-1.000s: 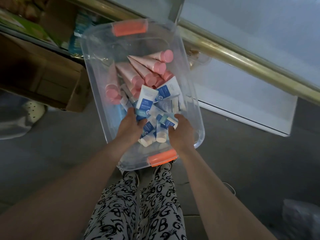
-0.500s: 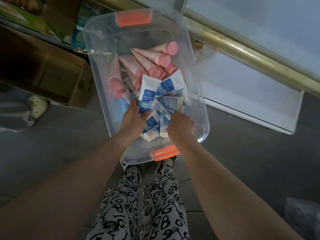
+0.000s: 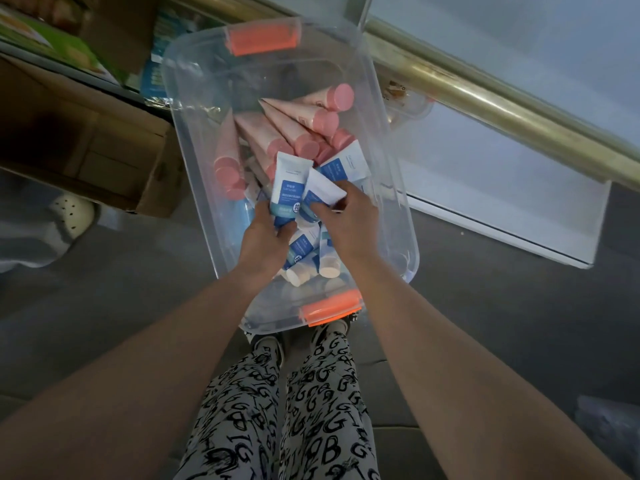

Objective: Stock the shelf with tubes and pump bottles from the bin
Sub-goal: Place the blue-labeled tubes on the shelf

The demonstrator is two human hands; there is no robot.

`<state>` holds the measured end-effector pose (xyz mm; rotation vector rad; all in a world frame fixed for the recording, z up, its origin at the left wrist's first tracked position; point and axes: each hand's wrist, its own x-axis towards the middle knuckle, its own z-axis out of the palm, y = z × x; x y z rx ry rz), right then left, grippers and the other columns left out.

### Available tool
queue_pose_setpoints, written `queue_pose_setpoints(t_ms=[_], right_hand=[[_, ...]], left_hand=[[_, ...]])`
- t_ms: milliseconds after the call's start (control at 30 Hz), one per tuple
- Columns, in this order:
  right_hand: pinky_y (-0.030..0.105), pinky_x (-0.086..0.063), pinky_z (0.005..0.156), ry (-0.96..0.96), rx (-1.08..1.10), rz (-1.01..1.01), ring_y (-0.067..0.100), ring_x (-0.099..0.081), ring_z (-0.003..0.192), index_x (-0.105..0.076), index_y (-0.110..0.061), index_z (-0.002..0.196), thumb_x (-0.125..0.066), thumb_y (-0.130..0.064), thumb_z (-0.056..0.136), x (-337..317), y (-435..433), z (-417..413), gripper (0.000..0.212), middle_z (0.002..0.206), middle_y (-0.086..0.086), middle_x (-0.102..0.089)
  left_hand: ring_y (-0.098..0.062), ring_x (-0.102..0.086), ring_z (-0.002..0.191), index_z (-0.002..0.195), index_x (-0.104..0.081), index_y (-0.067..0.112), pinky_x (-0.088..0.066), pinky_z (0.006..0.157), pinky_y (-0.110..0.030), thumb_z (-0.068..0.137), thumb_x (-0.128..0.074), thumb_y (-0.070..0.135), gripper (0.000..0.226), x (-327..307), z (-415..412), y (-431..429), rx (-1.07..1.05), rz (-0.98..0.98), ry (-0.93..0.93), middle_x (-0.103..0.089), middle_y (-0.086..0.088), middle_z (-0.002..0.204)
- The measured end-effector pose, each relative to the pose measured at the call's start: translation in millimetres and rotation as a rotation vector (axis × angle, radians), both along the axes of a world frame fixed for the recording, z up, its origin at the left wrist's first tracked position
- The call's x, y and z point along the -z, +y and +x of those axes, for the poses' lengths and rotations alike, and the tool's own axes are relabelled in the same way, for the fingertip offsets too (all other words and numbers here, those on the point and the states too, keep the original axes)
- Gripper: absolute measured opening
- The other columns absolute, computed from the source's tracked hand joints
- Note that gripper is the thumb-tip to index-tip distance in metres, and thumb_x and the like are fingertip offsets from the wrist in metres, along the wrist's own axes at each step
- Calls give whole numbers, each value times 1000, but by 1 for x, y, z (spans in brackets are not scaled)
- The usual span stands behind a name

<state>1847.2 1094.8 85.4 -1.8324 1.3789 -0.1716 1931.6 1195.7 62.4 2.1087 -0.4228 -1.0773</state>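
Both hands are down inside the clear plastic bin with orange end latches (image 3: 204,81), which sits on the floor just ahead of our feet.

- Left hand (image 3: 268,242): fingers curled round the lower half of a white tube with a blue label (image 3: 290,183). Its crimped end points to the far side.
- Right hand (image 3: 348,220): pinches a second white-and-blue tube (image 3: 322,192) just to the right, tilted and touching the first.
- Judgement: we are gathering tubes side by side into one bundle, so a single reach to the shelf carries more.
- More white-and-blue tubes lie loose under the hands at the near end. The pink tapered tubes with pink caps (image 3: 273,133) are heaped in the middle and towards the far end.
- We see no pump bottles in the bin.
- The white shelf board (image 3: 485,188) lies just right of the bin, below a brass rail (image 3: 485,109).
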Motion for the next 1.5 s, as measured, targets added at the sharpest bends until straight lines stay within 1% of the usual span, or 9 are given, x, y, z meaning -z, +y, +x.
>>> queue_pose_setpoints(t_ms=[100,267,500,700,800,1000,1200,1400,1500], right_hand=[[36,-55,76,-62,58,71,13,-68,83,-67,-17,97,-78,-29,77,23,9,3,26,90,-4,-73],[43,-55,81,-52,30,135,14,-67,85,-63,-21,99,-74,-31,79,53,24,6,25,90,-7,-71],[32,-44,76,107,29,152,29,-64,94,-61,-10,107,-63,-28,89,66,23,22,25,99,7,-70],[41,-50,89,88,99,269,31,-62,102,-60,-13,116,-63,-32,86,63,23,26,35,111,8,-69],[38,-50,85,74,109,292,28,-63,99,-60,-13,114,-63,-32,86,55,24,19,33,108,6,-69],[27,-37,73,107,53,308,24,-59,91,-59,-10,108,-59,-31,88,18,23,-9,28,97,2,-63],[24,-34,57,65,39,263,12,-52,72,-55,-17,100,-60,-33,88,-49,21,-33,21,77,-7,-57],[27,-46,68,-34,121,220,13,-61,77,-60,-20,106,-64,-32,86,-123,14,-62,23,89,-4,-68],[29,-49,70,-94,194,174,12,-63,79,-61,-24,106,-67,-35,85,-158,12,-82,24,91,-8,-69]], left_hand=[[-13,-52,91,132,-42,13,-37,77,-26,97,-54,19,37,4,4,-2,-98,-1,33,-54,5,105],[-12,-53,89,133,-41,14,-38,78,-24,97,-54,19,40,11,5,-4,-98,-11,44,-54,6,107],[-11,-54,92,138,-39,20,-38,77,-24,96,-53,17,44,23,1,-8,-160,21,40,-53,10,107],[-12,-53,90,129,-43,15,-38,77,-25,96,-54,16,35,22,1,-9,-197,25,45,-53,7,103],[-14,-53,86,126,-44,16,-38,76,-26,95,-55,19,34,18,3,-6,-206,34,49,-54,6,101],[-23,-55,99,126,-46,10,-43,85,-32,94,-57,20,35,-4,7,0,-216,16,67,-55,0,106],[-20,-56,97,125,-47,14,-41,79,-30,95,-57,24,33,-60,3,-3,-155,-52,108,-58,-1,110],[-19,-60,108,126,-52,18,-48,88,-34,93,-58,24,35,-127,-17,-15,-64,-211,207,-64,0,118],[-16,-60,106,130,-52,14,-46,79,-23,94,-55,14,36,-163,-33,-23,-29,-283,270,-64,0,118]])
